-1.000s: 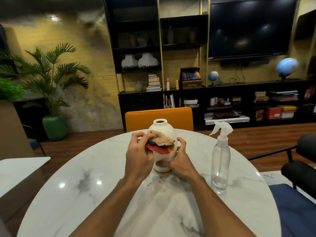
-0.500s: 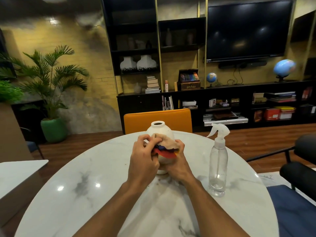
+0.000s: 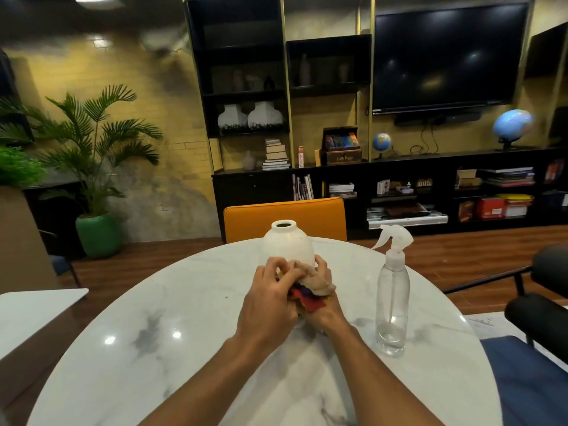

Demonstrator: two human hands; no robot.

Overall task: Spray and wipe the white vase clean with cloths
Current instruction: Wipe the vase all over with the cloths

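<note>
Upright mid white marble table (image 3: 153,333): white round ceramic vase (image 3: 289,244). Against its lower front, left hand (image 3: 270,302) clutches beige and red-blue cloths (image 3: 313,284); right hand (image 3: 333,313) grips vase base. At vase's 3 o'clock, clear plastic spray bottle (image 3: 392,302).

- "Harry Potter" in gold letters: on the front of a dark box (image 3: 343,157) that holds a row of coloured books. It stands on top of the low black cabinet (image 3: 258,182) at about 1 o'clock in the view, well behind the table (image 3: 190,302).
- Slim red and white item (image 3: 300,156) at 9 o'clock of that box: it carries print, too small to read.
- Small white box (image 3: 383,186) on the shelf at 5 o'clock of the dark box: markings blurred.
- Red box (image 3: 491,208) at 3 o'clock, low on the shelf: pale label, not legible.
</note>
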